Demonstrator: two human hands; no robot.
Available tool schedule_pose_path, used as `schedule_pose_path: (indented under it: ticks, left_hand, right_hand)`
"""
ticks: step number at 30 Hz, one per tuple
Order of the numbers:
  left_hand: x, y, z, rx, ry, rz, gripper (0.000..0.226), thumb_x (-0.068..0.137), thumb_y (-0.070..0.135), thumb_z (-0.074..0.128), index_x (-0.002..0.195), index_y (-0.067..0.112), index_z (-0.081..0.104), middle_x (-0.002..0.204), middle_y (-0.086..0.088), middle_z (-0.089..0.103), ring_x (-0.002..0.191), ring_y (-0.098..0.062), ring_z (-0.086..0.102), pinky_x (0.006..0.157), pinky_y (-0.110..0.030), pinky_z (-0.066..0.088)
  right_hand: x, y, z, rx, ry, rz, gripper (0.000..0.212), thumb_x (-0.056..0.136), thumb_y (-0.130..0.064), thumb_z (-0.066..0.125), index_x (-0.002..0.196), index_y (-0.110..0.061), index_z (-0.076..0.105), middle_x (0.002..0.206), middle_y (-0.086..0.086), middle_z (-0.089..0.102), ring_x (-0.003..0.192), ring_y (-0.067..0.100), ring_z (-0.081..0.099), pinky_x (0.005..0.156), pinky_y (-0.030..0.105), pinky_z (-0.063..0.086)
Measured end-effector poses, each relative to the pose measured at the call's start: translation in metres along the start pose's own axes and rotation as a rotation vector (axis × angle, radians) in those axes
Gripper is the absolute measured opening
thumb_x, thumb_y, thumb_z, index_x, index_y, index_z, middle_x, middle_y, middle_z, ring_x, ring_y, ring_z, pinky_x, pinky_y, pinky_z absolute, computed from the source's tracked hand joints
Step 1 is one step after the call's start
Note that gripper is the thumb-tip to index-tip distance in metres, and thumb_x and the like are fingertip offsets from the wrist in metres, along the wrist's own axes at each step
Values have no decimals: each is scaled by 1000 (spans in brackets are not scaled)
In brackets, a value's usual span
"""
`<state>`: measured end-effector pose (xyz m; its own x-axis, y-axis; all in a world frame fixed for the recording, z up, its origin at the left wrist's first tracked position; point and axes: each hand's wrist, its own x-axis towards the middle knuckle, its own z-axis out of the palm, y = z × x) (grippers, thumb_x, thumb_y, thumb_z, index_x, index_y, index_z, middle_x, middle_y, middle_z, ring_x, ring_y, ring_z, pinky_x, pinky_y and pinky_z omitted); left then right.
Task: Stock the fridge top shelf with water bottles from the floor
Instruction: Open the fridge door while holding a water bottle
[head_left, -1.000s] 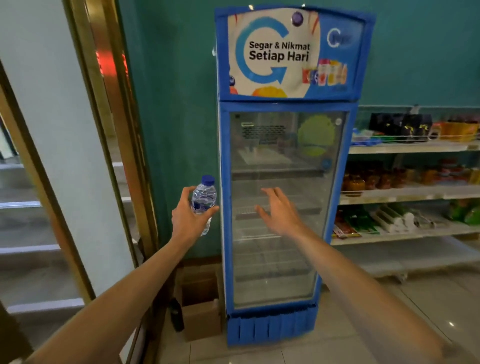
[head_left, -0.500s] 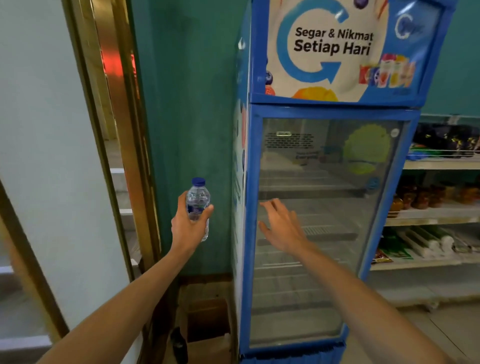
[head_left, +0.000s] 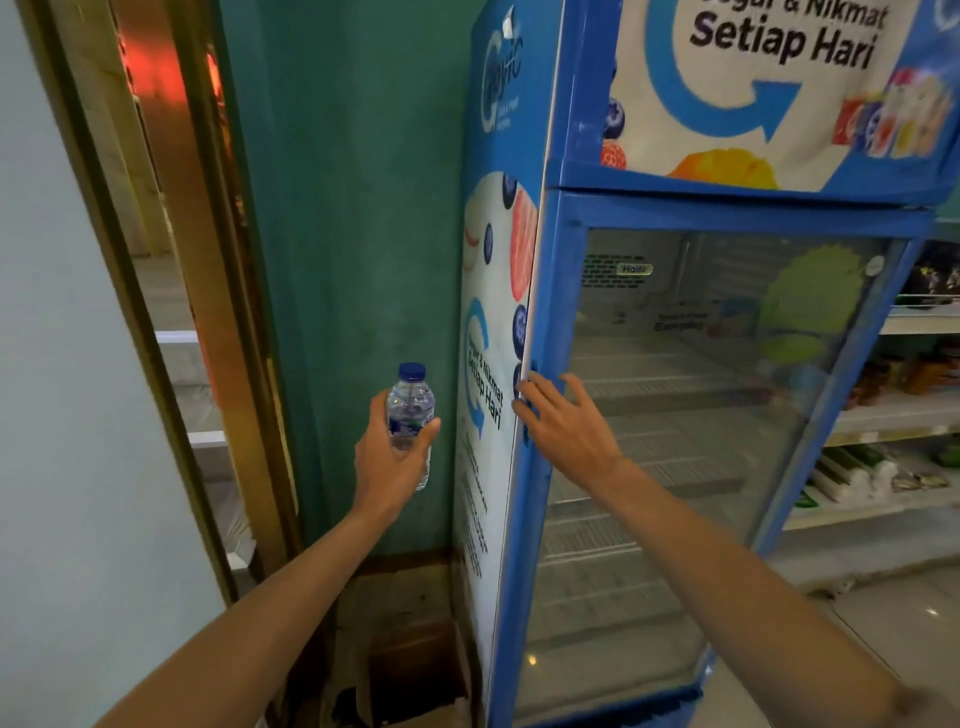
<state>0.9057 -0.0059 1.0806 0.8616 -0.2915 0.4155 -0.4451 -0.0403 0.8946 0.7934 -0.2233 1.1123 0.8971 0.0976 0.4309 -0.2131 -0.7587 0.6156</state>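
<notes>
Right now the left hand (head_left: 390, 457) is wrapped around a small water bottle (head_left: 410, 415), blue cap up, held upright in front of the green wall (head_left: 353, 260), just left of the fridge (head_left: 519, 519). Right hand (head_left: 563, 423) is spread, fingers (head_left: 527, 408) on the left edge of the glass door (head_left: 675, 415); nothing in it. Door looks closed, so the glass stands between bottle and top shelf (head_left: 660, 358). Fridge racks look bare. Cardboard box (head_left: 415, 670) sits on the floor in the gap between fridge and wall. Stocked store shelves (head_left: 914, 415) to the right.
</notes>
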Motion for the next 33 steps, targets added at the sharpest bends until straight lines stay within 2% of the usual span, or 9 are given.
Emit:
schedule_pose_path:
  ticks: [3, 6, 8, 11, 14, 18, 23, 28, 33]
  left_hand:
    - [8, -5, 7, -22, -15, 7, 63, 81, 40, 72, 135, 28, 41, 116, 10, 59, 97, -7, 62, 80, -24, 51]
    - [11, -8, 13, -37, -38, 18, 63, 82, 37, 72, 135, 26, 41, 116, 10, 59, 94, -4, 62, 74, -14, 48]
    - [13, -8, 16, -40, -50, 25, 62, 82, 35, 73, 135, 26, 42, 115, 10, 59, 92, -3, 62, 70, -11, 47]
    - [15, -11, 19, -45, -66, 32, 62, 82, 37, 73, 134, 28, 42, 115, 10, 60, 95, -6, 63, 73, -14, 49]
    - [16, -14, 22, -47, -72, 32, 62, 81, 39, 73, 134, 29, 42, 116, 9, 61, 99, -8, 64, 77, -17, 50]
    - [13, -15, 22, -38, -70, 45, 61, 81, 41, 72, 132, 27, 43, 118, 5, 63, 99, -10, 65, 80, -22, 54]
    - [11, -12, 20, -29, -78, 50, 61, 80, 43, 73, 131, 29, 44, 117, 9, 63, 99, -7, 64, 81, -23, 53]
    - [13, -14, 18, -3, -73, 70, 63, 79, 46, 72, 132, 29, 43, 116, 15, 60, 101, -4, 63, 83, -22, 52]
    - [14, -14, 24, -1, -57, 53, 63, 79, 48, 72, 132, 28, 43, 118, 9, 62, 101, -8, 64, 84, -26, 52]
  right_hand:
    - [11, 4, 9, -87, -51, -74, 49, 90, -27, 64, 135, -12, 53, 143, 11, 49, 142, 33, 37, 116, 56, 27]
    - [18, 9, 16, -200, -135, -152, 52, 96, -42, 56, 136, -10, 53, 142, 13, 48, 145, 36, 29, 120, 61, 12]
    - [21, 12, 18, -265, -136, -194, 57, 96, -51, 50, 134, -9, 55, 141, 13, 48, 145, 37, 29, 121, 61, 7]
    - [25, 18, 20, -328, -144, -244, 75, 88, -68, 49, 135, -10, 53, 137, 12, 46, 141, 36, 32, 121, 60, 9]
    - [30, 21, 21, -394, -175, -287, 85, 81, -75, 53, 134, -10, 48, 132, 10, 45, 137, 35, 35, 120, 58, 13]
    - [42, 15, 13, -407, -202, -285, 89, 72, -77, 62, 128, -9, 49, 122, 8, 48, 123, 31, 45, 118, 54, 16]
    - [49, 15, 7, -329, -214, -258, 89, 60, -78, 69, 113, -8, 55, 113, 7, 49, 113, 27, 45, 111, 45, 28]
    - [49, 17, 5, -288, -200, -282, 89, 57, -82, 69, 105, -8, 55, 107, 6, 49, 106, 25, 47, 104, 42, 33]
    - [25, 23, -6, -247, -169, -317, 95, 52, -88, 65, 106, -10, 55, 107, 5, 49, 106, 25, 47, 100, 40, 33]
